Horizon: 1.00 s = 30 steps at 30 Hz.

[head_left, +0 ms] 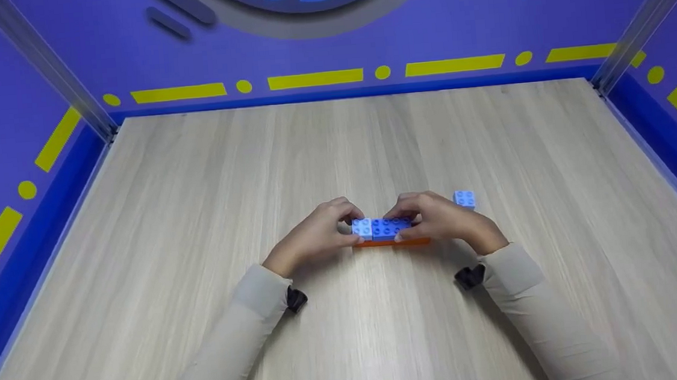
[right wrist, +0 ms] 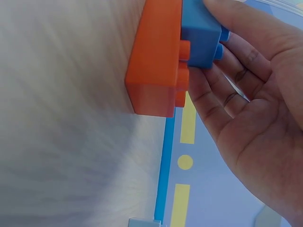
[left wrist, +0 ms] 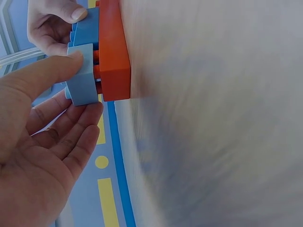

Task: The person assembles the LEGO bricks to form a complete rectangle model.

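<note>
**Seating the pale brick at the end of the row**

Pressing down now: the left hand (head_left: 312, 237) pinches a light blue brick (head_left: 362, 228) between thumb and fingertips, settling it onto the left end of the orange base brick (head_left: 392, 243). From the left wrist view it looks not quite seated, studs still showing underneath. The right hand (head_left: 440, 221) curls its fingers around the darker blue brick (head_left: 391, 227) already on the base, steadying the stack. It all sits mid-table, near the front. The base's long axis runs left to right across the table (head_left: 194, 195), studs pointing up. Next move, I'd judge, calls for a firm straight push downward. A spare light blue brick (head_left: 464, 199) waits just beyond the right hand.
</note>
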### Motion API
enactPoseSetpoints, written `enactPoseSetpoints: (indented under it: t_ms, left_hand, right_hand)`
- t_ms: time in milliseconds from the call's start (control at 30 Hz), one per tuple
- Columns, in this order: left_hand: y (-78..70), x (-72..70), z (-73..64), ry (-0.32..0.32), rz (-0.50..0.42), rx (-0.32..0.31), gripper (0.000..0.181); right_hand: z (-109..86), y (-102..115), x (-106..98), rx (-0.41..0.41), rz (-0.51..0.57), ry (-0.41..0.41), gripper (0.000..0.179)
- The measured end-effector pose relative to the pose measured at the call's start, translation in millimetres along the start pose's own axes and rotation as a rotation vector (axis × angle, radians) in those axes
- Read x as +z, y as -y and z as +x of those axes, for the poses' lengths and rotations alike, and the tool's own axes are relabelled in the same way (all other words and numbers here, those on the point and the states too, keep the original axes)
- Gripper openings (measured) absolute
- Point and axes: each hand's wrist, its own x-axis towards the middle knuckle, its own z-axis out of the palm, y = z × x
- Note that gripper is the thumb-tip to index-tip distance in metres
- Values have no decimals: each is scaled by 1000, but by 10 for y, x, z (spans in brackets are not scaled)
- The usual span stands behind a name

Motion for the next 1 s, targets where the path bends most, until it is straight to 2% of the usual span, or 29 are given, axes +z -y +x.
enactPoseSetpoints:
  t_ms: [233, 767, 1000]
  left_hand:
    - [8, 4, -6, 11, -73, -11, 25]
    - [14, 3, 27, 11, -52, -14, 28]
    - [17, 1, 28, 9, -102, -30, 28]
  right_hand:
    - [-5, 10, 7, 19, 8, 1, 32]
    - [0, 21, 4, -3, 11, -2, 31]
    - [7, 18, 6, -10, 5, -2, 31]
